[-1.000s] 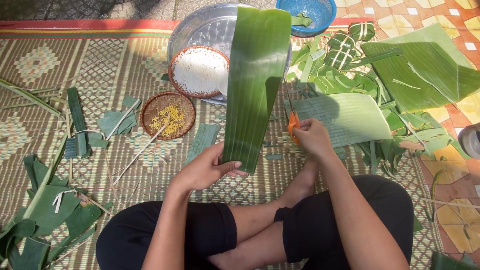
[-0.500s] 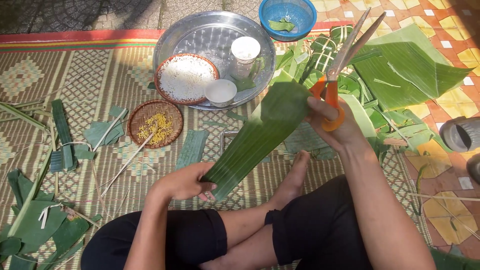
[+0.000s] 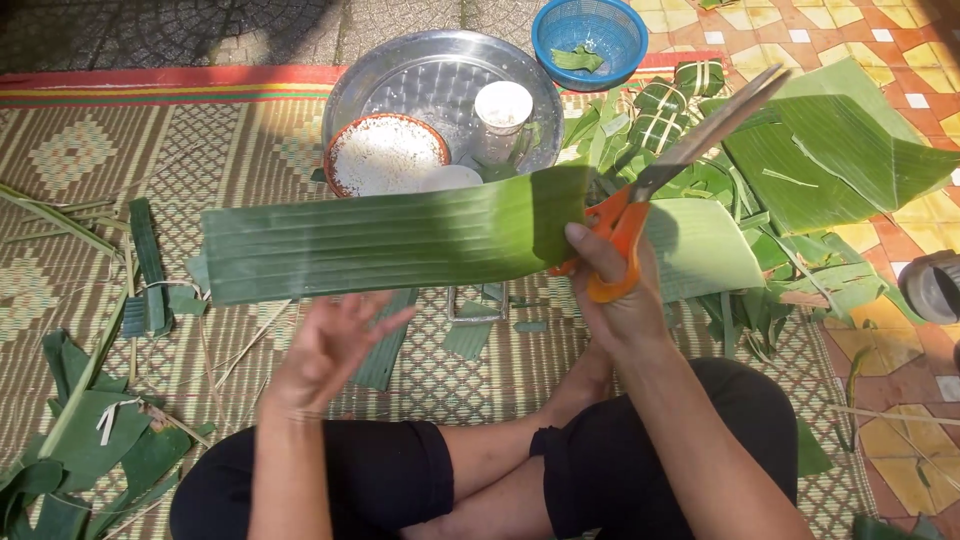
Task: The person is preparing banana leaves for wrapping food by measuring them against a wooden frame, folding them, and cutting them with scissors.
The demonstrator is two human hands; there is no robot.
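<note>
A long green banana-leaf strip (image 3: 390,240) stretches level across the middle, above the woven mat (image 3: 90,150). My right hand (image 3: 615,295) grips orange-handled scissors (image 3: 650,190), blades pointing up and right, and its thumb pinches the strip's right end. My left hand (image 3: 330,345) hovers just under the strip's lower edge with fingers spread, holding nothing. Whether its fingertips touch the leaf is unclear. My crossed legs in black trousers are at the bottom.
A round metal tray (image 3: 440,50) behind the strip holds a bowl of white rice (image 3: 385,155) and a white cup (image 3: 502,105). A blue basket (image 3: 590,30) and tied leaf parcels (image 3: 665,100) lie beyond. Whole leaves (image 3: 830,150) are piled right, leaf scraps (image 3: 80,440) left.
The leaf strip has swung from upright through a slant to level. My left hand has let go of its lower end and opened. My right hand with the scissors now holds its right end.
</note>
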